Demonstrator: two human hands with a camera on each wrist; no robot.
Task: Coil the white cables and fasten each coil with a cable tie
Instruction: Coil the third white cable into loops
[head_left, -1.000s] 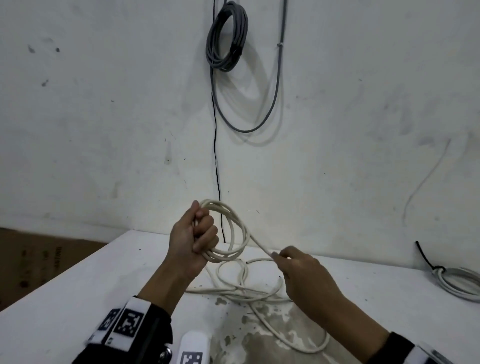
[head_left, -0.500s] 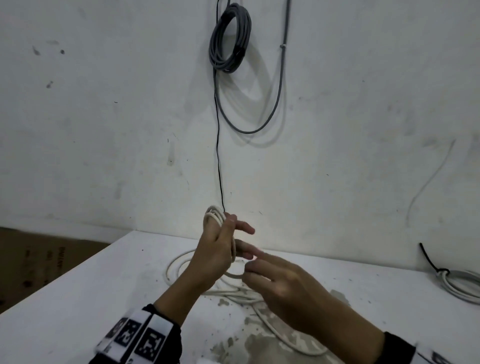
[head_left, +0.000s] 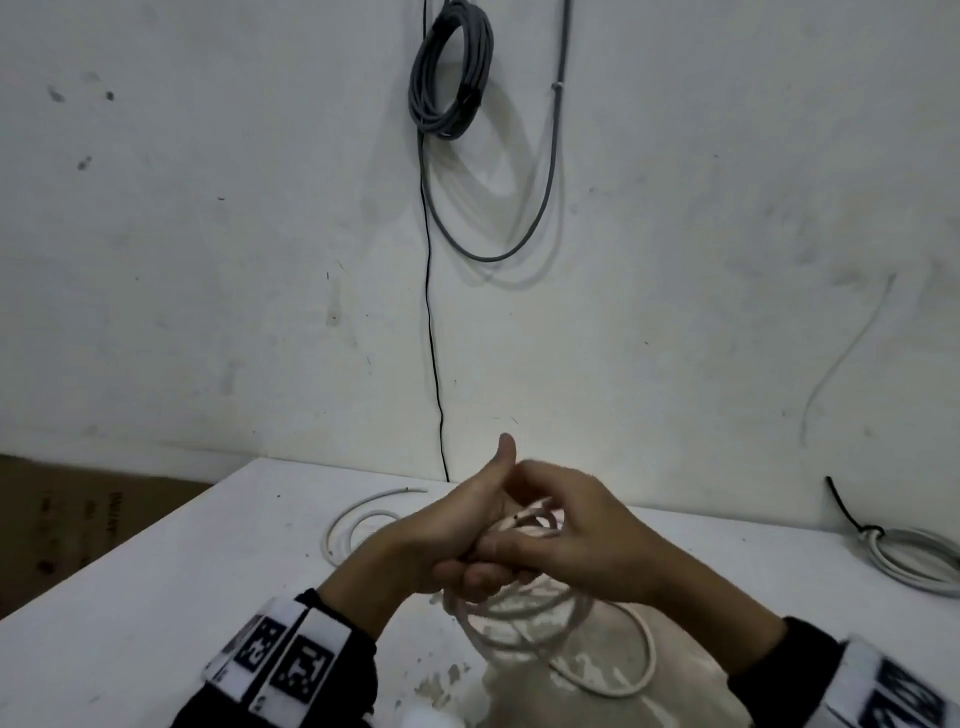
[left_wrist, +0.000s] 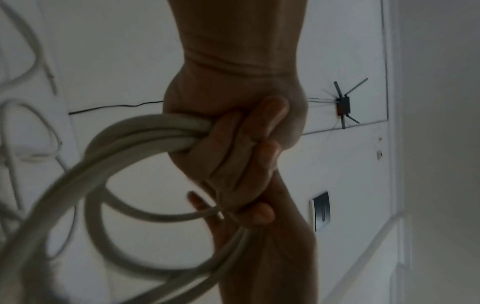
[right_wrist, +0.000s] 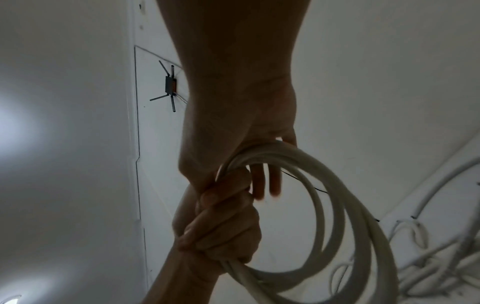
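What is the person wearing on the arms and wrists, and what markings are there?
Both hands, the left hand and the right hand, are bare, without gloves. Each arm has a dark sleeve ending at the wrist. Over each sleeve sits a white wristband printed with black square code markers.

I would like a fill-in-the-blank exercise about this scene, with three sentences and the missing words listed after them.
1. Both hands, the left hand and the right hand, hold the same ____ cable.
2. A coil of ____ cable hangs on the wall.
3. The loose end of the white cable lies on the ____.

Missing words: white; grey; table
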